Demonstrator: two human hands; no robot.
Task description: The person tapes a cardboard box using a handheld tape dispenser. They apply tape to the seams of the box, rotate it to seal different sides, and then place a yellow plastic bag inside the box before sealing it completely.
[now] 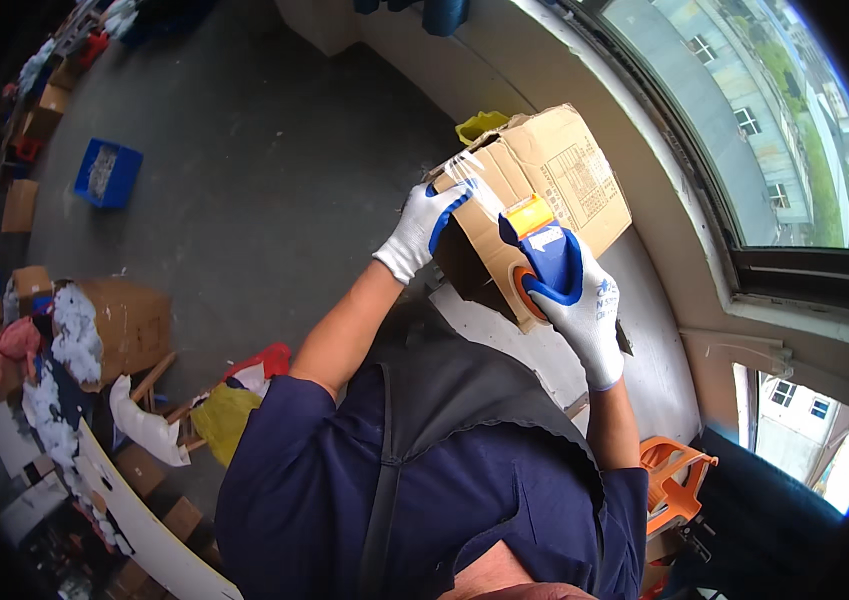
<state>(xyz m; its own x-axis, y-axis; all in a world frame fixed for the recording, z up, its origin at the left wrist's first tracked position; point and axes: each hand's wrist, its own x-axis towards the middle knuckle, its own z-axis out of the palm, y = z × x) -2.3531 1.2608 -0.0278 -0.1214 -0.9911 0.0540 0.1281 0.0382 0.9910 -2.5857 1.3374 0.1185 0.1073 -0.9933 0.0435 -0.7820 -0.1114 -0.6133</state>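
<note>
Carton point(569, 170) at upper right of centre, taping looks partway done.
Your left grip point(424, 226) is clamped on its left edge, your right grip point(584, 305) around the blue tape dispenser point(548, 258); clear tape point(461, 167) lies near that left edge, rest probably left to stick down.

And here's the cardboard box point(554, 160), brown, creased and scuffed, sitting at a tilt, dark printed marks across its right-hand panel! Clear tape point(464, 172) catches the light in wrinkled, shiny strips at its upper left corner, right by the gloved left hand point(422, 228). Over the near side comes the tape dispenser point(547, 252), blue-bodied with a yellow-orange end facing up, an orange-brown roll point(526, 292) low on its left, gripped in the gloved right hand point(584, 312).
</note>
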